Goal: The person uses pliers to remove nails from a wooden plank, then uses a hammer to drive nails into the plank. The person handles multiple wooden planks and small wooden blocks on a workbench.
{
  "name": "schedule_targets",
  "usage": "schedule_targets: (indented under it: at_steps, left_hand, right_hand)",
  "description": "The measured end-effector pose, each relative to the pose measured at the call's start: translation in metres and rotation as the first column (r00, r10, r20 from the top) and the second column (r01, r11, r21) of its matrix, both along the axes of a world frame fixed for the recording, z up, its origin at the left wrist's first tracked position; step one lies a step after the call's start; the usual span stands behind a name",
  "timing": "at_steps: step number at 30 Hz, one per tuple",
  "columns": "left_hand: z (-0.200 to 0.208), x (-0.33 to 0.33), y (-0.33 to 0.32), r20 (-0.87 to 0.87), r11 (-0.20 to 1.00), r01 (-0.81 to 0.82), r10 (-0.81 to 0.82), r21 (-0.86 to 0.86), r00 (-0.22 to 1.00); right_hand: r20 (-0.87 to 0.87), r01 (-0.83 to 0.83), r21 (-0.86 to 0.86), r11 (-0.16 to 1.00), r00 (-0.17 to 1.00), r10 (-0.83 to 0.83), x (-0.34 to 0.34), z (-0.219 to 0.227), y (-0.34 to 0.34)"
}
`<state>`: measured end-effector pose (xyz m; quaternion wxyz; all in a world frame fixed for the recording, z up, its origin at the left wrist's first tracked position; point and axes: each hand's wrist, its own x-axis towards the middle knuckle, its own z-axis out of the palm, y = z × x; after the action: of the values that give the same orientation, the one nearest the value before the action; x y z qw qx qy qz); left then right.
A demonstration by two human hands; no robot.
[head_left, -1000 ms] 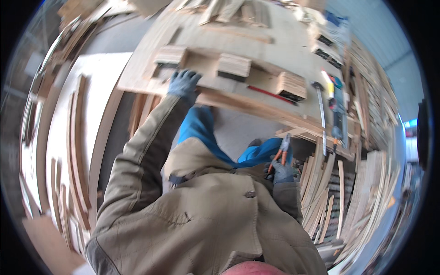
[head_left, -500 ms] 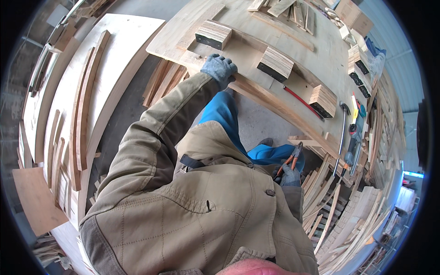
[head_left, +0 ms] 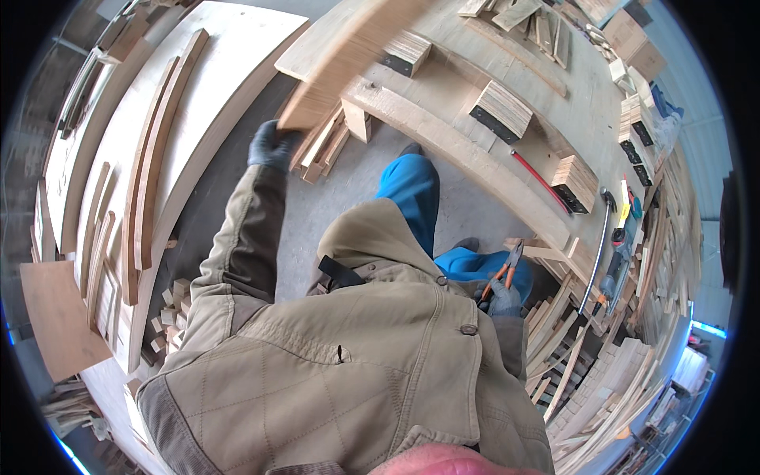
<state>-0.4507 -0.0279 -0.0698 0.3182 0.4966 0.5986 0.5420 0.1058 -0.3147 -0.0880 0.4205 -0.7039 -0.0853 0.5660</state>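
My left hand [head_left: 273,147], in a grey glove, grips the near end of a long wooden board [head_left: 348,59]. The board slants up over the left corner of the workbench [head_left: 427,119], smeared by motion, and its far end runs out of view at the top. Low by my right leg, my right hand [head_left: 503,301], also gloved, is closed around pliers with orange handles [head_left: 511,271], jaws pointing up. Along the bench edge sit striped wood blocks with dark faces [head_left: 503,111]. A red rod [head_left: 541,182] lies between two of them.
A hammer [head_left: 602,237] and a grinder-like power tool [head_left: 613,265] lie at the bench's right end. Offcuts [head_left: 538,32] rest at the back. On the left, a pale panel [head_left: 237,39] carries long strips [head_left: 162,150]. Stacked timber [head_left: 328,142] stands under the bench.
My left hand has moved left from the bench edge, now holding the board raised and swung across the bench corner. The right hand still holds the pliers. The view has shifted slightly.
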Motion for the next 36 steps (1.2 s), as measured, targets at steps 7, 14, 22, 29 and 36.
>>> schedule_targets:
  at_steps: [7,14,22,29,36]
  left_hand:
    - [-0.032,-0.116,-0.054,-0.019,0.869,-0.476,0.478,-0.138,0.878]
    - [-0.104,-0.154,-0.136,-0.391,0.668,-0.583,0.437,-0.462,0.810]
    - [-0.221,-0.138,-0.208,-0.245,0.370,-0.490,0.543,-0.789,0.804]
    - [-0.246,-0.113,-0.188,-0.217,0.352,-0.398,0.455,-0.847,0.864]
    - [-0.294,-0.165,-0.065,-0.353,0.561,-0.281,-0.020,-0.778,0.935]
  right_hand:
    - [0.008,-0.054,-0.010,0.998,0.998,0.054,-0.005,-0.005,0.008]
    - [0.001,-0.117,-0.046,0.992,0.993,0.117,-0.006,-0.002,0.013]
    - [0.050,-0.100,-0.166,0.981,0.993,0.109,-0.013,0.005,0.024]
    - [0.056,-0.098,-0.217,0.971,0.992,0.113,-0.017,0.006,0.029]
    - [0.061,-0.110,-0.228,0.968,0.990,0.126,-0.020,0.011,0.032]
